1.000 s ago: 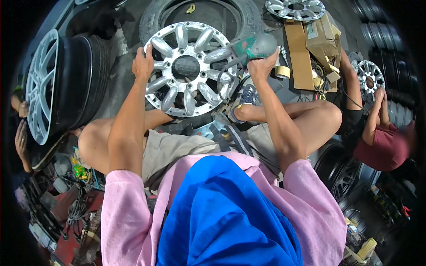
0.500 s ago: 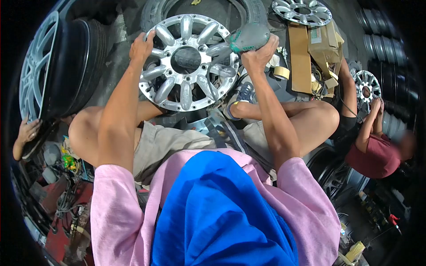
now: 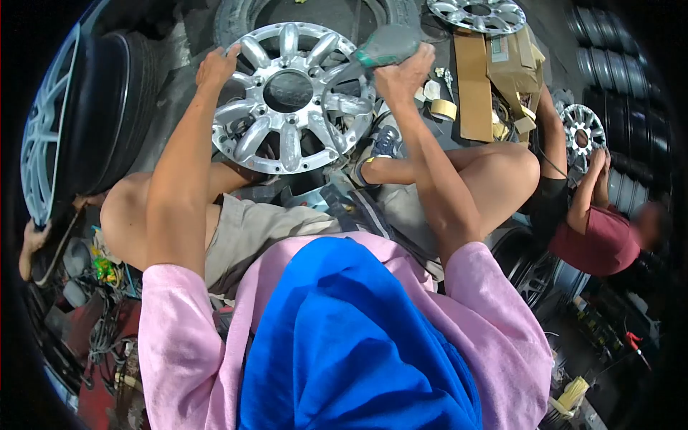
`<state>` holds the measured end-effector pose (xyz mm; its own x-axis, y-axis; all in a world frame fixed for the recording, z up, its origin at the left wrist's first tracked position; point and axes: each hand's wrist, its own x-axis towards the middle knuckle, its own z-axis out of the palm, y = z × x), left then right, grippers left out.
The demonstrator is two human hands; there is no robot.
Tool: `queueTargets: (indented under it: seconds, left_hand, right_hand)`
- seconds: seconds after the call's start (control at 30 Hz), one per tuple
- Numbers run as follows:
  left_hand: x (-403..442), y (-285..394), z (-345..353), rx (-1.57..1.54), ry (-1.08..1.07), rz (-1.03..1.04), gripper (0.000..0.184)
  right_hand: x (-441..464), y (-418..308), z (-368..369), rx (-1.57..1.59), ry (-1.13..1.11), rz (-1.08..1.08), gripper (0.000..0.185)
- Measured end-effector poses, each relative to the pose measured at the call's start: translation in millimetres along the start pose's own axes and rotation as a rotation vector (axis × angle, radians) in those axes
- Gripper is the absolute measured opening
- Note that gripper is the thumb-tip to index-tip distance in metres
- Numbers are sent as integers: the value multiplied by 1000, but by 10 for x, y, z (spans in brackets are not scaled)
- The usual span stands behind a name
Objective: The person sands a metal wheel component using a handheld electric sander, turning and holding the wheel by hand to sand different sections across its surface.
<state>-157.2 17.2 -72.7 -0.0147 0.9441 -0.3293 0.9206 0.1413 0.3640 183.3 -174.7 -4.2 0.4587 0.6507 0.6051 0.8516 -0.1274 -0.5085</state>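
A silver alloy wheel face [image 3: 289,143] with rounded spokes and a round centre hole lies in front of my crossed legs, above a tyre [image 3: 228,25]. My left hand [image 3: 216,68] is closed on its upper left rim. On the other side, my right hand [image 3: 405,74] wraps round the rear of a dusty grey-green power tool [image 3: 389,46]. The tool's front end points left, over the wheel's right-hand spokes. I cannot make out its working tip or whether it touches the metal.
Beside my right knee are a tape roll [image 3: 443,110] and a cardboard box [image 3: 474,86]. Another silver wheel face [image 3: 479,27] lies beyond. A person in maroon [image 3: 595,240] holds a wheel face [image 3: 584,136] at right. At left, a large wheel [image 3: 43,136] stands with another person's hand [image 3: 34,236] below.
The whole view has shifted, so most things appear slightly further left and higher. My right hand and the power tool have moved slightly up relative to the wheel. Both hands keep their grips.
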Motion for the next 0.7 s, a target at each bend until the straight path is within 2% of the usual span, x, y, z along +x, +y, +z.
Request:
queueTargets:
  seconds: [0.13,0.2,0.37,0.7]
  left_hand:
    - [93,-32,24,36,-7,-9,80]
    - [113,-41,25,44,-9,25,80]
    - [107,-82,22,36,-3,30,80]
    - [-38,43,-91,67,-14,27,73]
  right_hand:
    - [28,-54,114,-22,0,7,51]
    - [80,-56,131,-91,1,87,51]
    - [-53,-106,80,-14,-36,82,60]
    - [-120,-68,189,-28,-3,116,58]
